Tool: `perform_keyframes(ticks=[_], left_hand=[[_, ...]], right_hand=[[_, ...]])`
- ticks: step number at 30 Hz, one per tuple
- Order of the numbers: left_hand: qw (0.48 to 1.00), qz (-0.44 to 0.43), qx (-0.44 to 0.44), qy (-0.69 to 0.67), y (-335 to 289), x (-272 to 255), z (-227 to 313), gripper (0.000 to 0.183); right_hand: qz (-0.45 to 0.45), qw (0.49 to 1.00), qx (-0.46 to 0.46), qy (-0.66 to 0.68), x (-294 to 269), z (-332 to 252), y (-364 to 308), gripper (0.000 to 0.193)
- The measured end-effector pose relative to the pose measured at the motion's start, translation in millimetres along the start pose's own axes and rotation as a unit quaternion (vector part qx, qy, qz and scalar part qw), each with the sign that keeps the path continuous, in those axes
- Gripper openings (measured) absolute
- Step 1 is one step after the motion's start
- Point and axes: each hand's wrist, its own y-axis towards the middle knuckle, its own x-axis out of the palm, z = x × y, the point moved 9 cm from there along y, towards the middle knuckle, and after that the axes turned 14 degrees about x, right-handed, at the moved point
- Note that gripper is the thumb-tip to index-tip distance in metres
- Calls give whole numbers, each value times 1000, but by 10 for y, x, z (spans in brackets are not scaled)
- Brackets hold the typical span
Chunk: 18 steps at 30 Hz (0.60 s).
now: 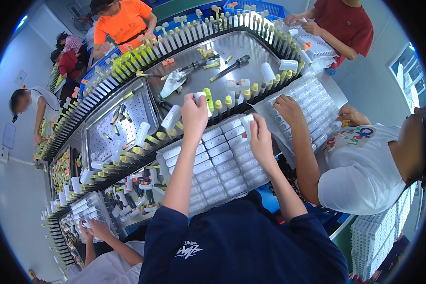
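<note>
My left hand (pixel 195 116) is raised over the far edge of a clear plastic tray, its fingers closed on a small white plastic part (pixel 201 96) next to a yellow-green piece (pixel 208 98) on the peg row. My right hand (pixel 261 137) grips another white plastic part (pixel 246 122) above the tray's far right corner. Below both hands lies the tray (pixel 199 207), with rows of white oblong plastic parts (pixel 219 149) in its far compartments. White T-shaped pieces (pixel 171 117) sit on the yellow-tipped pegs (pixel 161 136) just beyond.
Beyond the peg row are a metal tray (pixel 232 42) with black-handled tools and a white cloth (pixel 173 81), and a perforated tray (pixel 97 128). A co-worker's hand (pixel 290 110) rests over a filled tray (pixel 312 102) at right. Other people work around the line; stacked trays (pixel 378 241) stand lower right.
</note>
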Motion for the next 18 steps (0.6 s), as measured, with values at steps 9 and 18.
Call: perform_keyframes(ticks=[9,18], left_hand=[[961,-120,121,217,70,-300,-120,28],[916,-37,93,389,-365,-854,-382,34]], right_hand=[[-49,976,25,212,738,-191,586,49],[-32,996,-67,48,1370,-425,593,40]])
